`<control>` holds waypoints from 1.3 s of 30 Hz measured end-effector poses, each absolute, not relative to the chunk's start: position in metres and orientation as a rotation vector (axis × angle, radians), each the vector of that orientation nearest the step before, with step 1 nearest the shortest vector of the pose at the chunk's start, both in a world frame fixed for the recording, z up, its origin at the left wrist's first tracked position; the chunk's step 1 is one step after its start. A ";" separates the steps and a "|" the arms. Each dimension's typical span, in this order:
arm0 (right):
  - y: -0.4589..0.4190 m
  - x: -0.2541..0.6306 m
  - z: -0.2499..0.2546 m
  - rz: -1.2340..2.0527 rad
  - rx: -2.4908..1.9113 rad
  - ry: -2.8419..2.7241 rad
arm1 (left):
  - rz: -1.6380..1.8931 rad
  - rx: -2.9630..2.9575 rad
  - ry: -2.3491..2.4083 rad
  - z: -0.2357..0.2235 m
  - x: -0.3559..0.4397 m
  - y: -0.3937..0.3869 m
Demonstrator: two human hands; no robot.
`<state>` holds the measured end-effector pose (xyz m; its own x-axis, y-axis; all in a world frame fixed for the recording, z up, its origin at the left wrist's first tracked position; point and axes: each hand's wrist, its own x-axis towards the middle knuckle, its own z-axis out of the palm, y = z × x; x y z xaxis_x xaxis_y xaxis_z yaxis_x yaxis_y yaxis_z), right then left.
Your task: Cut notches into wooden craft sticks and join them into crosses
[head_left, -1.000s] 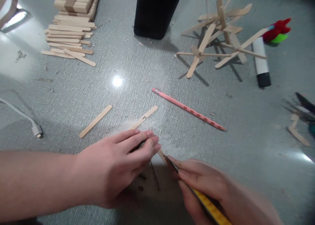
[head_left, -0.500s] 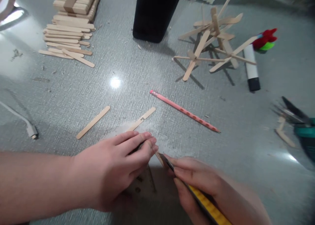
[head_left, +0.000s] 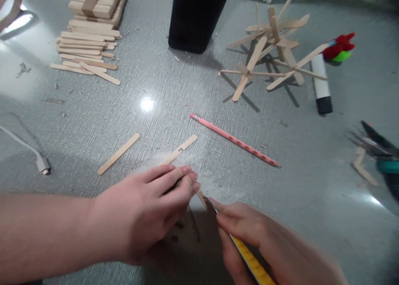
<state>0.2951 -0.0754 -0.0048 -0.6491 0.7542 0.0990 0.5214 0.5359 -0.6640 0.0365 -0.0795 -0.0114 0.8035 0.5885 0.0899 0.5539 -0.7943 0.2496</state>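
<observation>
My left hand (head_left: 152, 208) is closed over a wooden craft stick (head_left: 202, 197), pressing it near the table; most of the stick is hidden under the fingers. My right hand (head_left: 246, 231) grips a yellow utility knife (head_left: 252, 258), its blade resting on the stick's exposed end. Just beyond my left fingers lies a notched craft stick (head_left: 187, 143), its lower part hidden by the hand. A whole craft stick (head_left: 119, 154) lies to the left. Farther off is a pink pencil (head_left: 235, 140) with a dark tip.
Craft sticks (head_left: 84, 43) lie in rows at back left, beside a banded bundle (head_left: 96, 2). A black container (head_left: 198, 18) stands at the back. A stick structure (head_left: 271, 48) and a white tube (head_left: 321, 83) are at right, scissors (head_left: 380, 143) at the edge. A white cable (head_left: 40, 162) lies left.
The view has shifted a little, so the structure and scissors appear farther left. My right hand and the utility knife have moved slightly left along the stick; my left hand keeps its hold.
</observation>
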 end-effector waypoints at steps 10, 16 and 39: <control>-0.074 0.312 -0.014 0.920 -1.042 -2.383 | 0.216 2.762 0.871 -0.012 0.035 -0.080; -0.071 0.306 -0.015 0.897 -0.978 -2.370 | 0.206 2.764 0.886 -0.013 0.036 -0.081; -0.065 0.301 -0.016 0.853 -0.948 -2.368 | 0.182 2.764 0.891 -0.013 0.038 -0.084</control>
<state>0.3012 -0.0655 -0.0160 -0.6635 0.7280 0.1727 0.4508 0.5732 -0.6843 0.0378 -0.0836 -0.0131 0.8074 0.5881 0.0470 0.5593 -0.7884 0.2560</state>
